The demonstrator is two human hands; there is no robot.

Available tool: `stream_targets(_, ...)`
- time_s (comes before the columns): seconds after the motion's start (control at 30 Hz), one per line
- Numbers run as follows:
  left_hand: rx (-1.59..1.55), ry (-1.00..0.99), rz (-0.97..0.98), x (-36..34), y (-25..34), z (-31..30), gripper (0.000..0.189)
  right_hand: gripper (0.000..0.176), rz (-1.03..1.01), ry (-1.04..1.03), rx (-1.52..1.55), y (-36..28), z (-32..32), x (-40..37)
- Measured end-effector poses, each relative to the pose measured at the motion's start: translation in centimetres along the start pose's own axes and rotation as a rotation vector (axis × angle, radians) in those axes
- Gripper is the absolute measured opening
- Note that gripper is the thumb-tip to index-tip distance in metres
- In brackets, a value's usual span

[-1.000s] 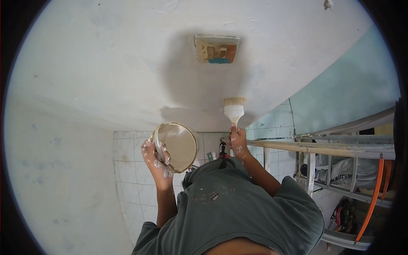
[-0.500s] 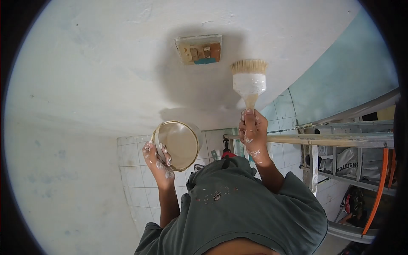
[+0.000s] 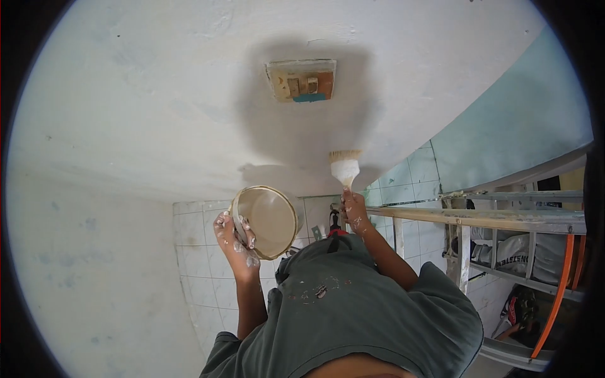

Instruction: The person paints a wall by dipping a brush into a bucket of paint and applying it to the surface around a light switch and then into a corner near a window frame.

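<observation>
My left hand [image 3: 237, 240], spotted with white paint, grips the rim of a round paint bucket [image 3: 270, 222] that is tilted so its pale inside shows. In my right hand [image 3: 354, 210] is the handle of a wide paintbrush [image 3: 345, 167], bristles pointing up toward the wall. The brush's ferrule is coated white. Ahead stands the whitish wall [image 3: 157, 113], and the bristles overlap its lower part in this view. Higher on the wall sits a switch plate [image 3: 302, 82] with a brown face and a teal patch.
An aluminium ladder [image 3: 504, 219] with an orange strip [image 3: 558, 296] stands on my right, bags and other items beyond it. White tiles [image 3: 205, 271] cover the floor below. A blue-green wall [image 3: 517, 120] meets the white one at right.
My right hand has brought the paintbrush down and a little left, away from beside the switch plate and closer to the bucket. My left hand still holds the bucket in about the same place.
</observation>
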State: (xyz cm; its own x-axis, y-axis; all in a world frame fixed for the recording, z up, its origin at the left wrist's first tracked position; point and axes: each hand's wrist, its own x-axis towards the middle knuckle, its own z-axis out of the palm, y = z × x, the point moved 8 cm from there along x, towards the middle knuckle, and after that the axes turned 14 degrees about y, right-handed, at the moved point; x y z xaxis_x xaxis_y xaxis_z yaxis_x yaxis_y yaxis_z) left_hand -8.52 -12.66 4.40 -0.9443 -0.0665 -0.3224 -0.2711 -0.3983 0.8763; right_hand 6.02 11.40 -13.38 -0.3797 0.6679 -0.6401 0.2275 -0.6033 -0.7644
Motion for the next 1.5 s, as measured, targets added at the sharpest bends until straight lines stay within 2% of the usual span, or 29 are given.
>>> stream_targets(0.03, -0.011, 0.010, 0.000, -0.1, 0.0, 0.0, 0.018, 0.033, 0.003, -0.001, -0.001, 0.2, -0.5, 0.5)
stream_targets(0.1, -0.021, 0.019, -0.003, -0.1, 0.1, -0.1, 0.017, 0.031, 0.420, -0.054, 0.070, 3.9, -1.2, 1.1)
stream_targets(0.13, -0.006, 0.022, 0.008, -0.1, 0.1, -0.1, 0.017, 0.031, 0.422, -0.053, 0.068, 4.3, -1.6, 1.6)
stream_targets(0.2, 0.008, 0.031, 0.023, -0.1, 0.3, 0.0, 0.017, 0.030, 0.256, 0.134, -0.090, 3.0, -3.4, 2.5)
stream_targets(0.23, 0.030, 0.039, 0.038, -0.3, 0.6, 0.1, 0.016, 0.030, 0.259, 0.128, -0.093, 2.4, -3.8, 2.8)
stream_targets(0.3, 0.058, 0.057, 0.048, -0.5, 0.4, 0.1, 0.016, 0.031, 0.078, 0.069, -0.040, -4.1, -3.8, 0.3)
stream_targets(0.37, 0.058, 0.079, 0.060, -0.3, 0.4, -0.3, 0.017, 0.032, 0.042, 0.089, -0.044, -7.0, -3.8, -2.9)
stream_targets(0.43, 0.067, 0.083, 0.062, -0.4, 0.5, 0.0, 0.017, 0.034, -0.104, 0.120, -0.065, -9.7, -3.6, -5.6)
stream_targets(0.47, 0.074, 0.090, 0.064, -0.4, 0.6, 0.0, 0.017, 0.034, -0.097, 0.119, -0.065, -10.2, -3.6, -6.4)
stream_targets(0.53, 0.075, 0.086, 0.062, -0.5, 0.5, 0.0, 0.018, 0.036, -0.275, 0.088, 0.058, -12.3, -3.6, -7.7)
stream_targets(0.6, 0.078, 0.072, 0.054, -0.5, 0.5, 0.1, 0.018, 0.037, -0.255, 0.072, 0.138, -10.9, -3.9, -6.8)
stream_targets(0.67, 0.104, 0.081, 0.038, -0.4, 0.2, 0.0, 0.018, 0.036, -0.504, 0.081, 0.059, -9.8, -4.1, -5.9)
stream_targets(0.73, 0.091, 0.071, 0.043, -0.1, 0.1, -0.2, 0.018, 0.036, -0.489, 0.075, 0.061, -8.9, -4.6, -5.0)
stream_targets(0.83, 0.099, 0.066, 0.045, -0.4, 0.4, 0.1, 0.017, 0.038, -0.379, 0.180, 0.203, -7.9, -6.3, -2.5)
stream_targets(1.07, 0.083, 0.035, 0.027, -0.5, 0.5, 0.6, 0.020, 0.042, -0.231, 0.205, -0.027, 0.5, -7.9, 3.5)
stream_targets(1.13, 0.088, 0.039, 0.024, -0.4, 0.5, 0.7, 0.020, 0.042, 0.117, 0.162, -0.037, 4.7, -8.0, 4.3)
stream_targets(1.2, 0.097, 0.068, 0.028, -0.6, 0.9, 0.7, 0.020, 0.044, 0.194, 0.126, -0.077, 4.9, -7.6, 3.6)
stream_targets(1.27, 0.069, 0.075, -0.013, -0.9, 0.9, 1.0, 0.021, 0.046, -0.053, 0.164, -0.429, 2.1, -7.3, 2.3)
stream_targets(1.3, 0.073, 0.112, 0.001, -0.8, 1.0, 0.6, 0.021, 0.048, -0.353, 0.124, -0.621, -0.5, -6.0, 1.5)
stream_targets(1.37, 0.038, 0.076, 0.037, -0.8, 1.0, 0.8, 0.028, 0.048, -0.463, 0.027, -0.550, -4.1, -3.8, -1.6)
stream_targets(1.5, 0.001, 0.052, 0.074, -0.5, 0.9, 0.4, 0.028, 0.046, -0.540, -0.091, -0.398, -10.3, -0.7, -6.8)
